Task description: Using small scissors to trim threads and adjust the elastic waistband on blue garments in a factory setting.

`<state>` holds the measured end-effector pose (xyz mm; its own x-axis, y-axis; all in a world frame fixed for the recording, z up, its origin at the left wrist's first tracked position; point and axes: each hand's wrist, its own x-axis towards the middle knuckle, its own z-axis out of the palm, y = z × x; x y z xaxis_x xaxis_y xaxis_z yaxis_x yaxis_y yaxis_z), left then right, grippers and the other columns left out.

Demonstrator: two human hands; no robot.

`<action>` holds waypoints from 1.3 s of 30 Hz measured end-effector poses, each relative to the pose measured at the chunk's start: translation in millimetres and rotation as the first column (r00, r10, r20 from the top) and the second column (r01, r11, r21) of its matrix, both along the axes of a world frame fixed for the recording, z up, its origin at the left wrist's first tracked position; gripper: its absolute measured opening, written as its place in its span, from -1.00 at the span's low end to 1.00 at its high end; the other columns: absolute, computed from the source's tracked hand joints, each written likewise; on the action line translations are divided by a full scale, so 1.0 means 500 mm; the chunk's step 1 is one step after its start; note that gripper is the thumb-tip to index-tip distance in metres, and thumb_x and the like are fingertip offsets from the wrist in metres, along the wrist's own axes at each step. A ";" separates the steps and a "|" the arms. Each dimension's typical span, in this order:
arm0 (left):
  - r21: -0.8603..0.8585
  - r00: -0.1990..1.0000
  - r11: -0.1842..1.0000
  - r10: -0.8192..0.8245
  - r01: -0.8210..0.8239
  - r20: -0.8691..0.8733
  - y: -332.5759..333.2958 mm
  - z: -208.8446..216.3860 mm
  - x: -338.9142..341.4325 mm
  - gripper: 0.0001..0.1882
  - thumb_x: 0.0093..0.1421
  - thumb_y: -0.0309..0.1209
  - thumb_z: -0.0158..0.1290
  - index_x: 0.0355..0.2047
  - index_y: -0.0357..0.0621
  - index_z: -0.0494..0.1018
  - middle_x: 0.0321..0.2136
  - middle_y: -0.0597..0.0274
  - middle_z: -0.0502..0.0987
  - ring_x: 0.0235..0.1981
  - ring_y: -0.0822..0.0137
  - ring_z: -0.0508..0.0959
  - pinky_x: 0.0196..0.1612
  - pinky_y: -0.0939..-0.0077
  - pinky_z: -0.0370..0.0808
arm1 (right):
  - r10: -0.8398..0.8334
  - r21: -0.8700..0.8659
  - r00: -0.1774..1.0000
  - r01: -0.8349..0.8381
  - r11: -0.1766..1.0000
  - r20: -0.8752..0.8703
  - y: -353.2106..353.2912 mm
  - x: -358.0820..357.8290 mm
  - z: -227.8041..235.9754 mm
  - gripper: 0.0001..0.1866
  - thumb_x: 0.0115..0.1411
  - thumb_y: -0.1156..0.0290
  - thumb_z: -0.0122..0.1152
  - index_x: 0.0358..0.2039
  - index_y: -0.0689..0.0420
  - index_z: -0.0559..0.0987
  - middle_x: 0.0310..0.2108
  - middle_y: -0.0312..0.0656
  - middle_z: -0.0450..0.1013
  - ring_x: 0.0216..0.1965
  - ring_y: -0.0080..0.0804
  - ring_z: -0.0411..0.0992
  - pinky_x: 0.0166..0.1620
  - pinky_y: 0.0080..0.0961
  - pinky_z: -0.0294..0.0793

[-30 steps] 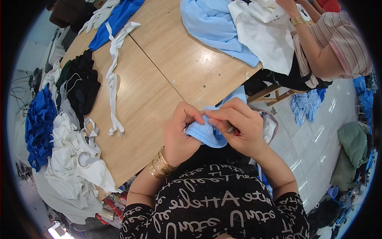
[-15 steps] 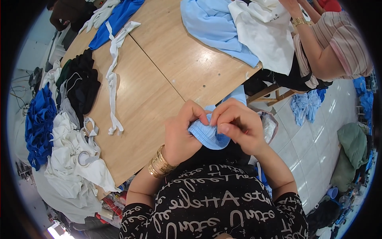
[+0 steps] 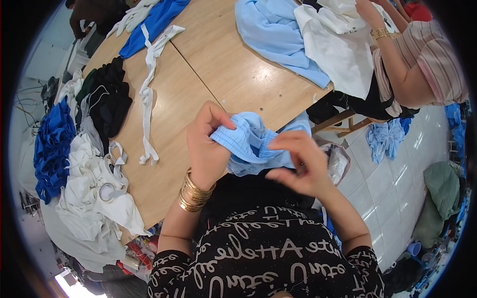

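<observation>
A light blue garment (image 3: 248, 141) with a gathered, ribbed elastic edge hangs in front of my body at the near edge of the table. My left hand (image 3: 204, 144) pinches that edge on its left side, between thumb and fingers. My right hand (image 3: 305, 166) is at the other side of the opening, slightly blurred. Its thumb and forefinger stand apart, and the fingertips are close to or touching the cloth. Gold bangles circle my left wrist. Some of the garment is hidden behind my hands.
The wooden table (image 3: 189, 124) carries a white strip (image 3: 147, 99), black cloth (image 3: 112, 99), white cloth (image 3: 84, 198) and blue ruffled pieces (image 3: 52, 149). Light blue fabric (image 3: 273, 39) and white fabric (image 3: 338, 54) lie before a co-worker (image 3: 422, 64) at the right. A green bundle (image 3: 439, 188) rests on the tiled floor.
Both hands were close together on the bunched cuff. My left hand has moved up and left, and the right hand's fingers have parted. The ribbed opening is now spread wider.
</observation>
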<state>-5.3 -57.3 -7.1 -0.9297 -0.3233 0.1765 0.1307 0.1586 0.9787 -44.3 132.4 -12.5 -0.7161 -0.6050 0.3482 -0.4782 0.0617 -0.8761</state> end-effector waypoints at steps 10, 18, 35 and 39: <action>-0.211 0.804 0.781 -0.536 0.588 0.258 -0.040 0.039 0.009 -0.85 0.01 -0.41 0.14 -0.45 -0.23 0.49 -0.53 0.30 0.47 -0.51 0.48 0.41 -0.42 0.65 0.35 | 0.028 0.085 0.943 -0.060 0.995 0.331 0.064 -0.070 0.036 -0.88 0.04 0.45 0.11 -0.49 0.24 0.43 -0.66 -0.37 0.25 -0.62 -0.71 0.15 -0.56 -0.74 0.11; 0.354 0.757 0.863 -0.493 0.361 0.429 -0.032 0.052 0.031 -0.72 0.09 -0.31 0.07 -0.34 -0.34 0.48 -0.53 0.35 0.47 -0.49 0.59 0.38 -0.40 0.70 0.34 | -0.011 0.123 0.954 -0.027 0.992 0.300 0.108 -0.115 0.071 -0.88 0.05 0.46 0.11 -0.51 0.25 0.43 -0.64 -0.46 0.22 -0.56 -0.77 0.08 -0.51 -0.77 0.04; 0.256 0.854 0.903 -0.415 0.345 0.315 0.038 0.064 0.035 -0.69 0.13 -0.28 0.04 -0.27 -0.32 0.46 -0.52 0.37 0.49 -0.50 0.64 0.39 -0.46 0.74 0.35 | -0.315 0.121 0.889 0.291 0.949 0.331 0.054 -0.074 0.022 -0.83 0.09 0.45 0.09 -0.30 0.22 0.44 -0.50 -0.36 0.36 -0.59 -0.75 0.15 -0.50 -0.77 0.17; 0.169 0.869 0.927 -0.373 0.334 0.326 0.039 0.057 0.035 -0.71 0.13 -0.30 0.03 -0.27 -0.32 0.45 -0.54 0.35 0.49 -0.52 0.64 0.39 -0.47 0.73 0.35 | -0.083 0.030 0.696 0.088 0.996 0.713 0.060 -0.014 0.134 -0.85 0.20 0.42 -0.06 -0.38 0.24 0.41 -0.60 -0.23 0.43 -0.74 -0.69 0.34 -0.64 -0.80 0.26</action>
